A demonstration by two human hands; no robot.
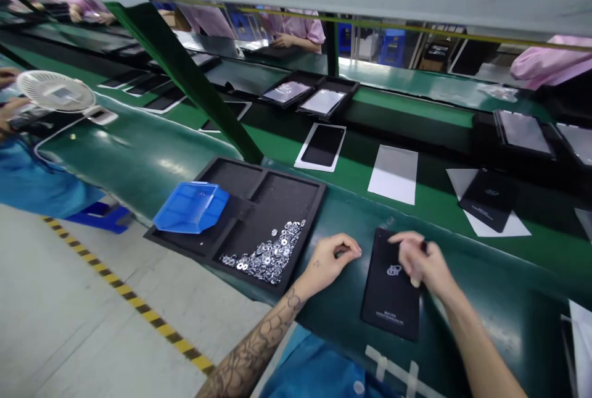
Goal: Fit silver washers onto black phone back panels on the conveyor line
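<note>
Black panel (391,302) lies flat, four o'clock in view! Right hand (423,262) over its two o'clock, thumb and forefinger apart; left hand (333,261) curls at its ten o'clock, pinch impossible to tell. A careless fingertip drag could skew it.

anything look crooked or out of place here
Yes: on the green belt at right, a black panel lies skewed on its white sheet, so the sheet's corners poke out. It looks odd because the panel farther left sits squarer on its own.

Gap btwn L hand (327,261) & blk panel (391,302); tray (280,200) blocks L, R hand (423,262) over panel.
</note>
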